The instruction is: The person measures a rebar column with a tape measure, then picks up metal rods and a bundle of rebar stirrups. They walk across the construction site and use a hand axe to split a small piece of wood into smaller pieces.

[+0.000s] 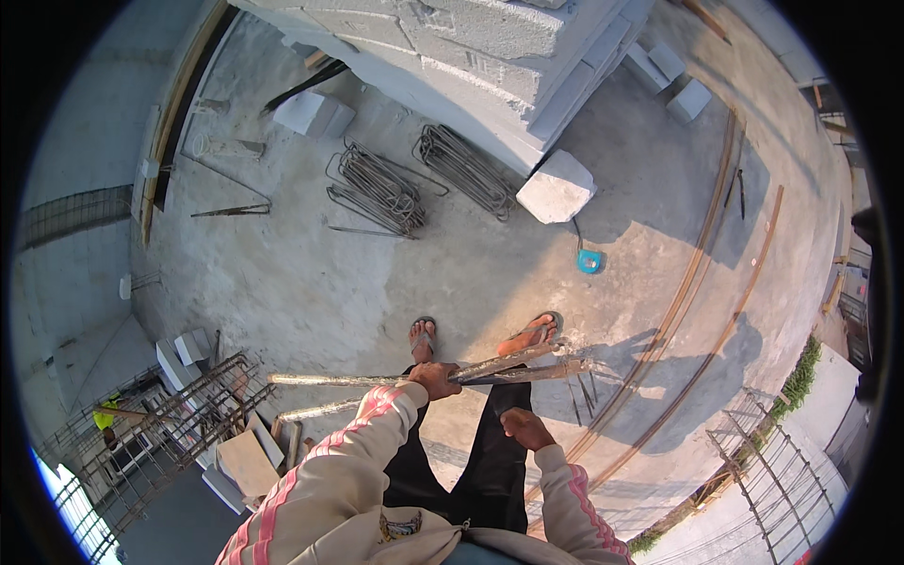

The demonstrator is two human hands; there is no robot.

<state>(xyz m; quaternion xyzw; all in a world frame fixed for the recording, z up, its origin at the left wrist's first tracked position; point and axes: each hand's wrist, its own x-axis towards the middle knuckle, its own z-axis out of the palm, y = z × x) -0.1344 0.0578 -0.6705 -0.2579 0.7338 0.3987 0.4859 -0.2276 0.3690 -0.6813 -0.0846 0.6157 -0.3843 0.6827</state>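
My left hand (435, 379) is wrapped round a few long, rough poles (513, 374), which look cement-stained, and holds them crosswise in front of my legs. Their ends fan out a little on both sides; the exact count is hard to tell. My right hand (527, 428) hangs beside my right thigh with its fingers curled in, and nothing shows in it. Beyond my sandalled feet, a blue tape measure (589, 262) lies on the concrete floor, its strip reaching toward a white block (557, 186).
A white block wall (452, 56) rises ahead. Two bundles of bent steel stirrups (377, 188) (463, 169) lie before it. Long rusty bars (692, 273) run along the right. Rebar cages stand at lower left (179, 428) and lower right (772, 471). A person in a yellow top (104, 416) is far left.
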